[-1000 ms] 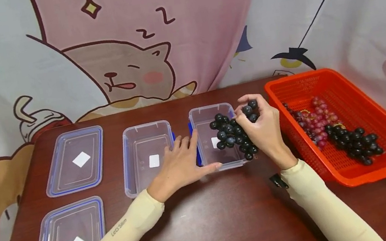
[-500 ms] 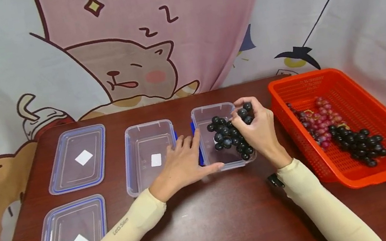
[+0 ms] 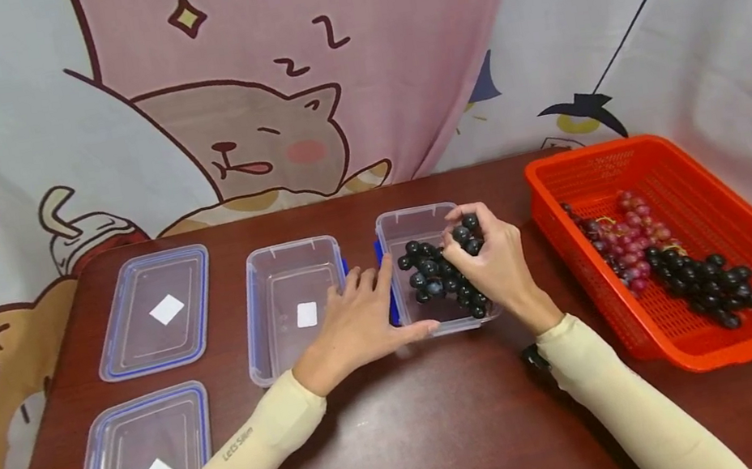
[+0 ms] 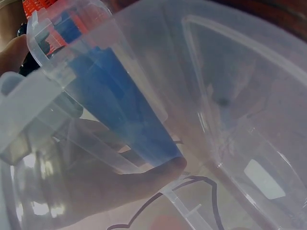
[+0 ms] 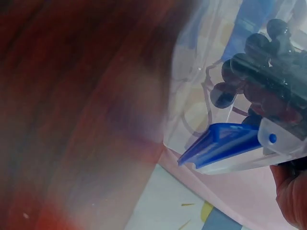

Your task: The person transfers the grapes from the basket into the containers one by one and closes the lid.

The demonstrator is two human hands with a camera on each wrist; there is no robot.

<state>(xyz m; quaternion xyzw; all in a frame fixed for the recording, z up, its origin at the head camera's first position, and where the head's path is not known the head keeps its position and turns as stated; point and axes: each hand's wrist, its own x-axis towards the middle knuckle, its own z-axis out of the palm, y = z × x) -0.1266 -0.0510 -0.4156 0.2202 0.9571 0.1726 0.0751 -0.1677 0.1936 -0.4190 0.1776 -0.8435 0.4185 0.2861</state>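
A bunch of black grapes (image 3: 437, 274) hangs from my right hand (image 3: 498, 260), which grips its upper end. The bunch is in the right-hand clear plastic container (image 3: 444, 328); in the right wrist view the grapes (image 5: 268, 72) show through the container wall, beside a blue clip (image 5: 223, 139). Whether they touch the bottom I cannot tell. My left hand (image 3: 356, 324) lies between the two containers, fingers extended along the left side of the right-hand one, thumb at its front rim. The left-hand clear container (image 3: 249, 320) has a white label (image 3: 307, 314) inside its outline.
An orange-red plastic basket (image 3: 689, 349) at the right holds red grapes (image 3: 631, 239) and another black bunch (image 3: 704, 281). Two clear lids with blue seals, an upper lid (image 3: 134, 338) and a lower lid (image 3: 110, 449), lie at the left. A patterned curtain (image 3: 436, 53) hangs behind the table.
My right hand has moved left and lowered the black grapes into the right-hand container. The left hand has stayed by that container. The head view has shifted slightly.
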